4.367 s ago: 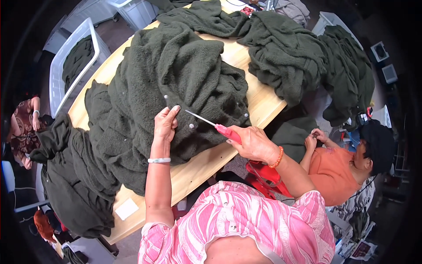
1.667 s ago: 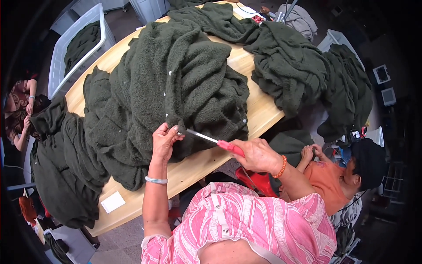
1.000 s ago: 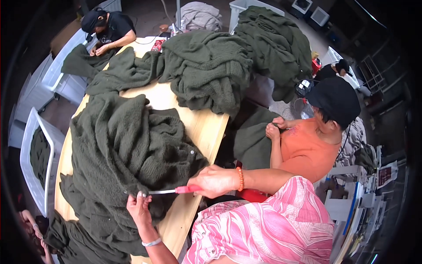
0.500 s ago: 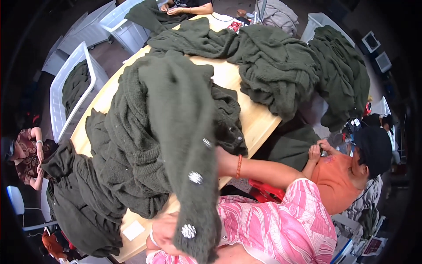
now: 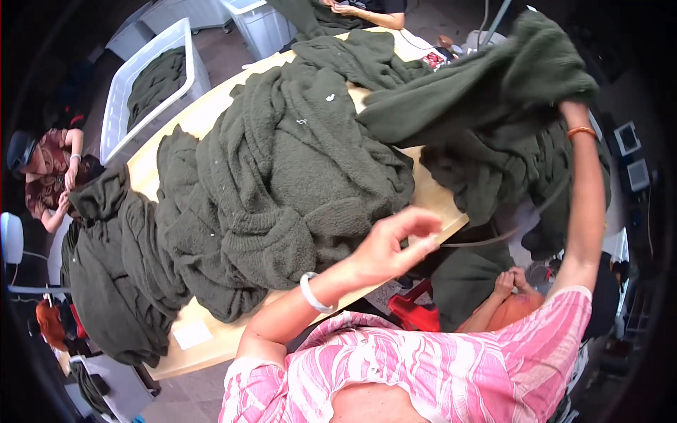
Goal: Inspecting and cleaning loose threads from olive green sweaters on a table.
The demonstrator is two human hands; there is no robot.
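Observation:
High at the right, my right hand [image 5: 575,111], wearing an orange bead bracelet, is closed on one end of a dark green knit cardigan [image 5: 472,84]. The cardigan stretches leftward from it above the table, over other green knits. My left hand [image 5: 398,243], with a white bangle, hovers by the table's near edge. Its fingers are slightly curled and apart from the thumb, with nothing in them. Just beyond it lies a big heap of dark green knitwear [image 5: 282,176], with a few small white bits on it.
The wooden table [image 5: 204,109] carries a white paper slip [image 5: 192,335] at its near left. White bins [image 5: 190,42] stand beyond it, one holding green knits. A red stool [image 5: 415,310] is close on my right. Co-workers sit left [image 5: 53,169], far side [image 5: 374,14] and right [image 5: 508,303].
The cardigan with sparkly buttons, earlier hanging before me, has swung up and away to the right with my right hand. My left hand has moved up and right, away from it.

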